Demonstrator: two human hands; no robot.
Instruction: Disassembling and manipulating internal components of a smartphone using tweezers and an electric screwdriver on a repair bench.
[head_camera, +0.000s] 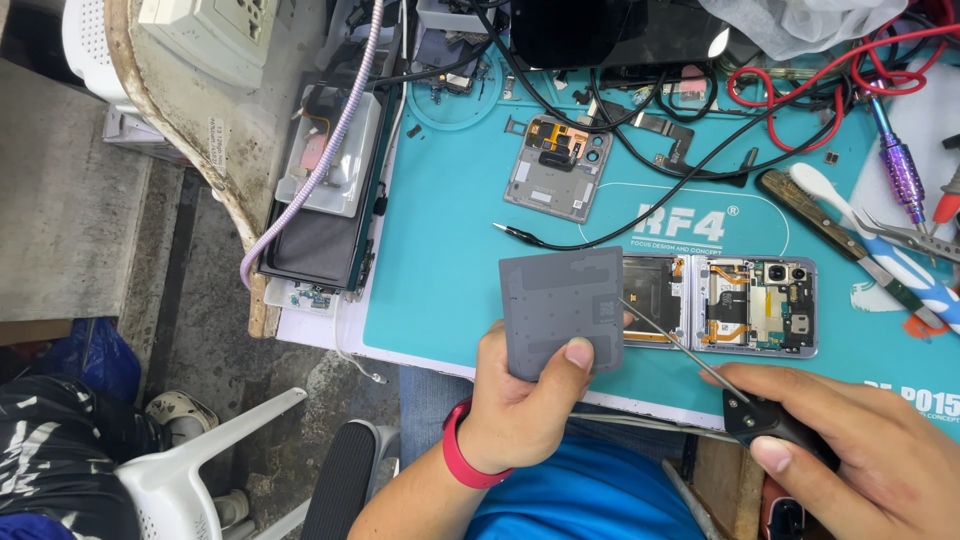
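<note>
Bench: cluttered repair bench, its near edge over a concrete floor; a white plastic chair (190, 470) stood below the left corner.
Mat: teal work mat (450, 250) covered most of the bench, with black and red cables (790, 85) tangled along the far edge.
Opened phone: foldable phone (745, 305), back removed and boards exposed, lay flat near the mat's near edge.
Grey panel: flat grey back panel (560, 310) was raised at the phone's left end, tilted, covering part of it.
Left hand: left hand (525, 400) was closed on the panel's lower edge, thumb on its face.
Right hand: right hand (850, 450) was wrapped around a black-handled thin tool (680, 345), tip reaching toward the panel's right edge.
Step (judged): panel separation appeared nearly complete.
Next move (judged): called for a steady lift clear of the flex cables.
</note>
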